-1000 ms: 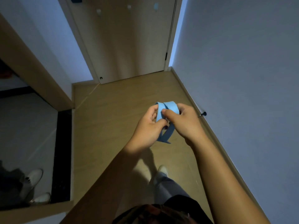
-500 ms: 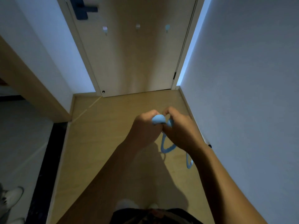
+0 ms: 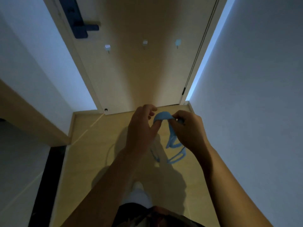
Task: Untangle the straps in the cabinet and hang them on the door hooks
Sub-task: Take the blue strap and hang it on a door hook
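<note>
Head view: we hold a blue strap (image 3: 161,115) between both hands, out in front of us over the wooden floor (image 3: 91,161). Our right hand (image 3: 188,128) pinches the strap's top band between thumb and curled fingers. Our left hand (image 3: 144,128), just beside it, has its thumb raised under the band's other end and its other fingers loosely curled above. We cannot tell whether that hand truly grips. The band arches between the two hands, and from the right hand's pinch the rest hangs down in thin tangled loops. Beyond the hands stands a door (image 3: 147,76) with three small hooks (image 3: 145,43) in a row, well above our fingers. A dark door handle (image 3: 82,27) sits up and left of them. A pale wall (image 3: 254,95) runs along the right hand's side.
</note>
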{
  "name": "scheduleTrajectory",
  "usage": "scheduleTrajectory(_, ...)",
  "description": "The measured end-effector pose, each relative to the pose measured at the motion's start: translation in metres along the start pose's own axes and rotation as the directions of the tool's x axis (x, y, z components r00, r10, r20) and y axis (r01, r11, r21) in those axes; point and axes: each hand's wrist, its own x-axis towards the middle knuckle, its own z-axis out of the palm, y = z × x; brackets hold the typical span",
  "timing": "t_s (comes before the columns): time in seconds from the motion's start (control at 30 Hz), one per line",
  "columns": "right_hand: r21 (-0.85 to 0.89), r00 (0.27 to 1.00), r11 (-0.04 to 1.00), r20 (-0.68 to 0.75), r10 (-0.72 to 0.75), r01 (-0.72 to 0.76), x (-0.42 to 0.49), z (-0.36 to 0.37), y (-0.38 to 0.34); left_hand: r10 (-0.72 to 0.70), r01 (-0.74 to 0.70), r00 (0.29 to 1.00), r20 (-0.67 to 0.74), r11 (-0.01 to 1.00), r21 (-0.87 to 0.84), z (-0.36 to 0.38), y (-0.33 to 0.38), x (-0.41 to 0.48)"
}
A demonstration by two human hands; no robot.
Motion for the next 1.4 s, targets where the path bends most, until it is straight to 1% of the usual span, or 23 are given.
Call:
scheduleTrajectory(0.07, -0.002, 1.000, 1.000, -0.020, 0.010, -0.010, 0.035, 0.010, -0.010, 0.031, -0.028, 0.998, 0.054, 0.998, -0.055, -0.005, -0.011, 0.038)
scheduleTrajectory(0.17, 0.019, 0.990, 1.000, -0.140, -0.010, 0.013, 0.081, 0.025, -0.021, 0.015, 0.002, 0.993, 0.117, 0.989, -0.146, -0.010, -0.025, 0.090)
scheduleTrajectory(0.27, 0.116, 0.978, 0.992, -0.210, -0.018, 0.043, 0.118, 0.037, -0.025, -0.011, 0.052, 0.986, 0.166, 0.968, -0.246, -0.013, -0.035, 0.131)
scheduleTrajectory(0.33, 0.135, 0.966, 0.988, -0.256, -0.042, 0.078, 0.145, 0.043, -0.028, -0.006, 0.058, 0.982, 0.187, 0.960, -0.273, -0.013, -0.043, 0.156)
scheduleTrajectory(0.4, 0.107, 0.934, 0.984, -0.343, -0.095, 0.140, 0.175, 0.049, -0.030, 0.002, 0.049, 0.983, 0.181, 0.959, -0.279, -0.011, -0.051, 0.182)
scheduleTrajectory(0.47, 0.078, 0.895, 0.979, -0.425, -0.138, 0.188, 0.208, 0.054, -0.031, 0.009, 0.030, 0.990, 0.140, 0.962, -0.272, -0.008, -0.058, 0.209)
scheduleTrajectory(0.53, 0.054, 0.866, 0.971, -0.466, -0.183, 0.235, 0.241, 0.058, -0.032, 0.002, 0.023, 0.996, 0.092, 0.963, -0.269, -0.004, -0.061, 0.238)
scheduleTrajectory(0.6, 0.086, 0.868, 0.966, -0.463, -0.179, 0.245, 0.271, 0.058, -0.033, -0.022, 0.035, 0.999, 0.049, 0.956, -0.292, 0.001, -0.063, 0.268)
scheduleTrajectory(0.67, 0.122, 0.878, 0.972, -0.463, -0.123, 0.201, 0.300, 0.055, -0.032, -0.051, 0.057, 0.998, 0.027, 0.942, -0.330, 0.008, -0.061, 0.299)
scheduleTrajectory(0.73, 0.133, 0.898, 0.978, -0.429, -0.092, 0.163, 0.333, 0.054, -0.028, -0.052, 0.050, 0.999, 0.005, 0.940, -0.338, 0.017, -0.059, 0.331)
scheduleTrajectory(0.77, 0.134, 0.910, 0.977, -0.403, -0.100, 0.167, 0.351, 0.053, -0.027, -0.048, 0.044, 0.999, -0.006, 0.941, -0.336, 0.021, -0.058, 0.348)
scheduleTrajectory(0.87, 0.183, 0.915, 0.950, -0.362, -0.176, 0.255, 0.407, 0.048, -0.025, -0.084, 0.068, 0.996, -0.029, 0.926, -0.371, 0.032, -0.056, 0.402)
scheduleTrajectory(0.97, 0.253, 0.934, 0.933, -0.314, -0.170, 0.255, 0.462, 0.038, -0.028, -0.098, 0.073, 0.994, -0.037, 0.901, -0.428, 0.041, -0.055, 0.453)
scheduleTrajectory(1.03, 0.292, 0.940, 0.918, -0.287, -0.185, 0.269, 0.495, 0.032, -0.032, -0.111, 0.066, 0.991, -0.074, 0.891, -0.449, 0.046, -0.055, 0.483)
scheduleTrajectory(1.13, 0.301, 0.920, 0.890, -0.297, -0.254, 0.343, 0.537, 0.026, -0.039, -0.129, 0.050, 0.983, -0.134, 0.876, -0.480, 0.048, -0.052, 0.521)
scheduleTrajectory(1.23, 0.312, 0.915, 0.878, -0.298, -0.272, 0.363, 0.573, 0.021, -0.047, -0.146, 0.048, 0.978, -0.148, 0.852, -0.521, 0.043, -0.048, 0.557)
scheduleTrajectory(1.4, 0.303, 0.863, 0.831, -0.364, -0.351, 0.466, 0.630, 0.006, -0.076, -0.066, -0.031, 0.987, -0.149, 0.825, -0.565, 0.022, -0.037, 0.620)
